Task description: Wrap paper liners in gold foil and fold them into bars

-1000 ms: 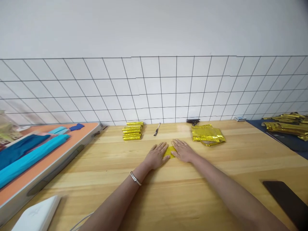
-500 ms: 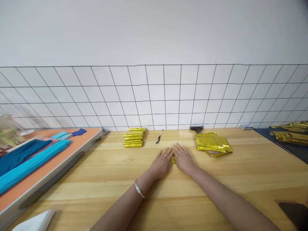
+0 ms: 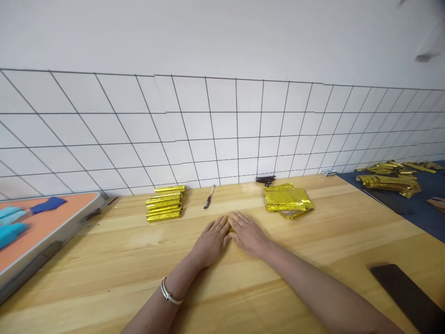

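Note:
Side by side on the wooden table (image 3: 194,297), my left hand (image 3: 212,241) and my right hand (image 3: 247,233) lie flat with fingers outstretched. Both press on a small piece of gold foil (image 3: 232,229), almost wholly covered by them; only slivers show between and beyond the fingers. A silver bangle (image 3: 170,294) circles my left wrist. To the left of my hands sits a row of folded gold foil pieces (image 3: 165,204). On the right, flat gold foil packets (image 3: 287,198) overlap in a loose pile.
A pen (image 3: 209,197) and a black clip-like object (image 3: 266,180) lie near the wall. A dark flat object (image 3: 406,292) rests at the right front. An orange-topped surface (image 3: 69,208) with blue fabric stands left; more gold foil strips (image 3: 389,183) lie on dark blue cloth, far right.
The view has turned to the right, so everything sits further left. My right hand has shifted slightly over the foil, covering more of it; both hands stay flat.

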### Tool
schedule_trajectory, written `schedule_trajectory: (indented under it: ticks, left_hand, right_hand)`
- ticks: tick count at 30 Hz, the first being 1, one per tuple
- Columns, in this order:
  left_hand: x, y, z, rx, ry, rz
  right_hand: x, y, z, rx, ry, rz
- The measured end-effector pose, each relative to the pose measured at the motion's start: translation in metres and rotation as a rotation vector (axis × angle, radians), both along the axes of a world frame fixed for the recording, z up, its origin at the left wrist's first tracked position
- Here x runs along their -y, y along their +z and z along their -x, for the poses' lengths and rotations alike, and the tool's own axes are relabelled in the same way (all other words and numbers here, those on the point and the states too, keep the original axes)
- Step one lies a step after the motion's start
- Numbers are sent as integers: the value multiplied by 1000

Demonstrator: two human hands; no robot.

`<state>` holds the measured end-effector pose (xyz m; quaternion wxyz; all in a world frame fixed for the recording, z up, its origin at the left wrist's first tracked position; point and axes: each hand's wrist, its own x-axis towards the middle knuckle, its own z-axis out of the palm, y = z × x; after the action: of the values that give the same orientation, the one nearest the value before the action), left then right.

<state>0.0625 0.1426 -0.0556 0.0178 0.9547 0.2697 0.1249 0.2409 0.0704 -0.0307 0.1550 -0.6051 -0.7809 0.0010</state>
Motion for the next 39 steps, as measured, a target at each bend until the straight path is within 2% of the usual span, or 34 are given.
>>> schedule_trajectory:
  ticks: [4, 7, 11, 23, 32, 39]
  left_hand:
    - [0, 2, 1, -35, 4, 9]
    - [1, 5, 1, -65, -3, 18]
    - [2, 7, 0, -75, -4, 18]
    - [-2, 1, 2, -74, -22, -35]
    - [-1, 6, 2, -58, -18, -12]
    - [2, 9, 5, -58, -6, -5]
  right_hand:
    - [9, 1, 8, -23, 133, 101]
    - [10, 2, 7, -23, 159, 137]
    - [9, 1, 5, -23, 142, 148]
    - [8, -1, 4, -19, 150, 144]
    - [5, 5, -20, 45, 149, 216]
    - [1, 0, -29, 69, 99, 208]
